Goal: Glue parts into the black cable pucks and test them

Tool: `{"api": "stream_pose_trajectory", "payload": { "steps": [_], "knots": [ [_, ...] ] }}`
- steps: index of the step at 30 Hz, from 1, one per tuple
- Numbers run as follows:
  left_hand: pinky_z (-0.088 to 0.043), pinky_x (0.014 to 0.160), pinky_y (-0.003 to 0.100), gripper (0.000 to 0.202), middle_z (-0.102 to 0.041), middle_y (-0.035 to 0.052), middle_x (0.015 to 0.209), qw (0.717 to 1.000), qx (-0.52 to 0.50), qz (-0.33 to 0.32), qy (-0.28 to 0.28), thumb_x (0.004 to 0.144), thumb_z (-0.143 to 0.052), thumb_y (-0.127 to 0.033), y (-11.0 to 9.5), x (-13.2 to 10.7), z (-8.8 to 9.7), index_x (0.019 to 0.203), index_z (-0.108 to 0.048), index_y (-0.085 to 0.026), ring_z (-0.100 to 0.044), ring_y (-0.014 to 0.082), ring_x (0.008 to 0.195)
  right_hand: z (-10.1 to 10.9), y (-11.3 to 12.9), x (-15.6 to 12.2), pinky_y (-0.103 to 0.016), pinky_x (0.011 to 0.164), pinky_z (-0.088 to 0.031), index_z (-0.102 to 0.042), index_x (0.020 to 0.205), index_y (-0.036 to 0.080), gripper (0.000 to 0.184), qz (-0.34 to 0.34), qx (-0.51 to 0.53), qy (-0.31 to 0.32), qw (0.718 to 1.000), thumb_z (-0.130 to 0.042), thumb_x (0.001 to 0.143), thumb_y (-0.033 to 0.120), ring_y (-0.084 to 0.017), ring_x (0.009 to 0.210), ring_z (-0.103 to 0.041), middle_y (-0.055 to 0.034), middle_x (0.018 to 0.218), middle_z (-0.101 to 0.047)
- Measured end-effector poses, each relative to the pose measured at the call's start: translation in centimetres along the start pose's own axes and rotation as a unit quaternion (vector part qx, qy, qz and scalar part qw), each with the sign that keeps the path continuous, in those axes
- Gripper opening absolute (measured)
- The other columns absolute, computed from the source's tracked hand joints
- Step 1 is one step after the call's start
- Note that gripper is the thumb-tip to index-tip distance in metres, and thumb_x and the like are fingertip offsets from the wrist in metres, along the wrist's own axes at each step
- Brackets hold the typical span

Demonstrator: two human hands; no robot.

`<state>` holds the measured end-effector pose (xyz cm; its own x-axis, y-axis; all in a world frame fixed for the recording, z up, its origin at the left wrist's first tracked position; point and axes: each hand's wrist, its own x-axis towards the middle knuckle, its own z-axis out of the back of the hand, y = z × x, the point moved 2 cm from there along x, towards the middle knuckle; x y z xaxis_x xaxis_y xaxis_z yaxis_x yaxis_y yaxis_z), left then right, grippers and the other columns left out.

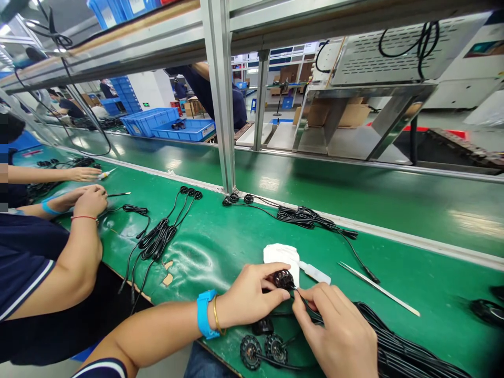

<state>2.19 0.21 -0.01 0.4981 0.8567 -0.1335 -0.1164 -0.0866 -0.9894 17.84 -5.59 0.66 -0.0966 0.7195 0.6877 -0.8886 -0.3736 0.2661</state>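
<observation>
Two hands, left [248, 294], right [334, 331], pinching black connector [283, 279]

The left hand [252, 294] and right hand [334, 331] cover most of a small black connector [283, 279], hiding its shape and where a thin cable [304, 302] joins it. A coiled black cable bundle [409, 341] runs off the bottom edge, and a dark object [488, 311] is cut off by the right edge and too blurred to name. A person [236, 107] behind the rack is partly hidden by an aluminium upright [218, 94] and a shelf [118, 44].
</observation>
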Motion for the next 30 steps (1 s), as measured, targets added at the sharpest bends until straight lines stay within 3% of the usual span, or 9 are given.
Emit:
{"api": "stream_pose_trajectory", "payload": {
  "steps": [3,7,13,17,20,23,26,30],
  "knots": [
    [-0.053,0.074,0.024,0.048,-0.071,0.0112,0.112,0.999,-0.050,0.016,0.007,0.078,-0.073,-0.022,0.1,0.2,0.0,0.125,-0.065,-0.014,-0.069,0.0177,0.085,0.1,0.0,0.0,-0.029,0.067,-0.035,-0.053,0.079,0.020,0.021,0.010,0.040,0.004,0.999,-0.054,0.099,0.025,-0.015,0.065,-0.049,0.0006,0.068,-0.052],
    [-0.052,0.084,0.028,0.035,-0.073,0.0121,0.106,0.993,-0.112,0.017,0.019,0.079,-0.072,-0.021,-0.2,0.3,0.2,0.112,-0.067,-0.012,-0.068,0.0202,0.096,0.3,0.1,-0.1,-0.030,0.071,-0.037,-0.056,0.083,0.020,0.016,0.015,0.071,0.007,0.997,-0.056,0.099,0.025,-0.015,0.069,-0.053,-0.0008,0.073,-0.056],
    [-0.051,0.085,0.027,0.029,-0.070,0.0092,0.103,0.996,-0.084,-0.033,0.016,0.082,-0.068,-0.019,-1.0,-0.3,0.2,0.110,-0.066,-0.013,-0.066,0.0176,0.094,-0.1,0.1,-0.6,-0.027,0.072,-0.042,-0.058,0.089,0.021,0.012,-0.023,0.128,0.022,0.991,-0.057,0.099,0.027,-0.015,0.074,-0.058,-0.0015,0.081,-0.061],
    [-0.052,0.086,0.028,0.036,-0.071,0.0102,0.106,0.995,-0.099,0.008,0.026,0.080,-0.071,-0.021,-0.9,0.0,0.1,0.114,-0.065,-0.014,-0.068,0.0190,0.096,0.1,-0.6,-0.4,-0.025,0.069,-0.046,-0.060,0.087,0.022,0.016,-0.075,0.170,0.052,0.981,-0.056,0.098,0.031,-0.015,0.075,-0.061,-0.0014,0.081,-0.062],
    [-0.053,0.085,0.030,0.038,-0.073,0.0114,0.106,0.994,-0.105,0.033,0.023,0.075,-0.076,-0.021,-0.7,0.4,0.4,0.110,-0.065,-0.013,-0.069,0.0193,0.092,0.7,-2.4,0.3,-0.023,0.067,-0.051,-0.065,0.090,0.023,0.021,-0.115,0.227,0.140,0.957,-0.055,0.098,0.040,-0.015,0.077,-0.064,-0.0011,0.085,-0.066],
    [-0.053,0.082,0.032,0.037,-0.074,0.0119,0.101,0.991,-0.124,0.041,0.008,0.072,-0.078,-0.022,-0.6,0.7,0.6,0.105,-0.065,-0.013,-0.070,0.0186,0.083,0.8,-5.6,0.7,-0.027,0.074,-0.054,-0.069,0.099,0.024,0.031,-0.172,0.170,0.142,0.960,-0.054,0.096,0.051,-0.018,0.085,-0.067,-0.0035,0.098,-0.070],
    [-0.052,0.082,0.032,0.033,-0.075,0.0115,0.100,0.994,-0.106,0.039,0.013,0.074,-0.075,-0.023,-0.6,0.6,0.5,0.104,-0.064,-0.013,-0.070,0.0198,0.086,-0.7,-8.1,0.5,-0.035,0.076,-0.053,-0.070,0.108,0.023,0.043,-0.174,0.063,0.151,0.971,-0.055,0.091,0.059,-0.025,0.096,-0.064,-0.0078,0.107,-0.069],
    [-0.048,0.086,0.031,0.025,-0.074,0.0088,0.100,1.000,-0.002,-0.014,-0.006,0.078,-0.070,-0.019,-1.3,0.2,0.6,0.102,-0.067,-0.014,-0.067,0.0214,0.096,-2.6,-9.4,0.3,-0.034,0.071,-0.052,-0.072,0.101,0.023,0.035,-0.166,0.066,0.201,0.963,-0.055,0.091,0.051,-0.024,0.090,-0.065,-0.0068,0.100,-0.071]
  ]
}}
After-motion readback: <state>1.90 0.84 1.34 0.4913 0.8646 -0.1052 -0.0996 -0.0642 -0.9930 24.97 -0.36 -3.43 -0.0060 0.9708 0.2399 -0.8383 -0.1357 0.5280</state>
